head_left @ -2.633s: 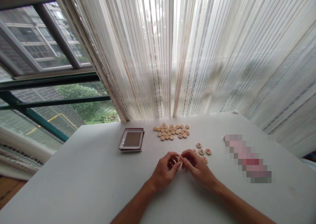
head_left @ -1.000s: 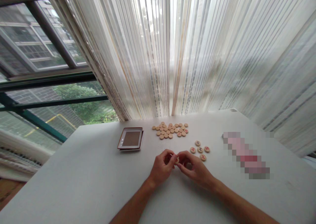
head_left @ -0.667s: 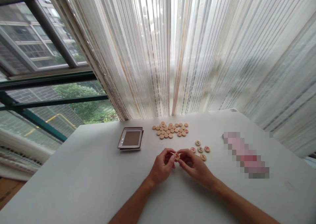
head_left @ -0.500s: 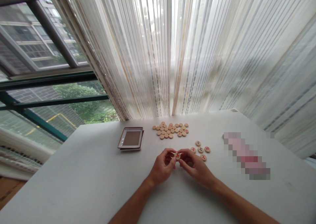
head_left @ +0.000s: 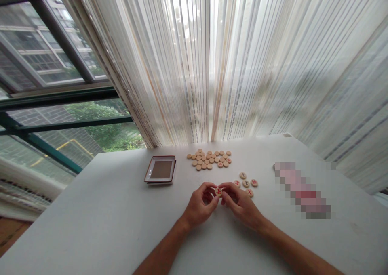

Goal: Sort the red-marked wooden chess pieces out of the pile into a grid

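Observation:
My left hand (head_left: 200,205) and my right hand (head_left: 239,204) meet above the white table (head_left: 106,218), both pinching one round wooden chess piece (head_left: 218,191) with a red character facing me. Just right of my right hand lie several face-up pieces (head_left: 246,183) with red or dark marks. Farther back sits a cluster of several pieces (head_left: 210,160), mostly blank side up.
A shallow rectangular box with a red-brown rim (head_left: 160,171) lies left of the cluster. A blurred pink patch (head_left: 303,190) covers something on the right of the table. Striped sheer curtains (head_left: 230,65) hang behind the far edge, with a window (head_left: 54,85) at left.
The piece between my fingers has been turned over, so its red character shows where its edge showed a second ago. Both hands have stayed in place.

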{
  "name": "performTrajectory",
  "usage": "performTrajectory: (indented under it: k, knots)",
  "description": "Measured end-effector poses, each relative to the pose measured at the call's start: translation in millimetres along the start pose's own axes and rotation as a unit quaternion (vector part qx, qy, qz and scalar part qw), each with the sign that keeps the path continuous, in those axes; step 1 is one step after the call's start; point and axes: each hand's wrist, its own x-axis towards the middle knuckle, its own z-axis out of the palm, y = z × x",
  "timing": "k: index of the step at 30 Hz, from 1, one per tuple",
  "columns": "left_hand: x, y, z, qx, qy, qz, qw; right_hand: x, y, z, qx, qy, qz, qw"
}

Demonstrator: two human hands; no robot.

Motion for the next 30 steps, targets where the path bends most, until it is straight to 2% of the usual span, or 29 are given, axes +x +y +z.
performTrajectory:
  k: [18,30]
  knots:
    - [-2,6,0.0,0.001,-0.018,-0.007,1.0,1,-4,-1,-0.051,0.013,-0.003,0.999]
    - [-5,13,0.8,0.058,-0.041,0.009,0.997,2,-5,-1,-0.112,0.048,0.017,0.992]
